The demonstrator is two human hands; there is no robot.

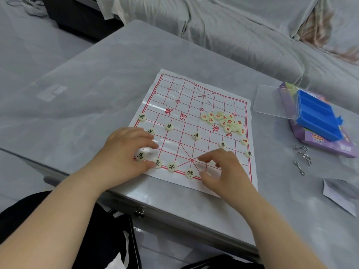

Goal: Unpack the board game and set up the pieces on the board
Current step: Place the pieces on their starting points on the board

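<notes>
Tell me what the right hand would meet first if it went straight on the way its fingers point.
Probably the black-lettered piece on the board's near edge: the right hand points left across the picture, and that piece lies just beyond its thumb. Height above the board is unclear.

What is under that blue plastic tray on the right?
The blue tray rests on a purple box, which sticks out around it. A clear lid overlaps the box's far end. The box's middle is hidden by the tray.
</notes>
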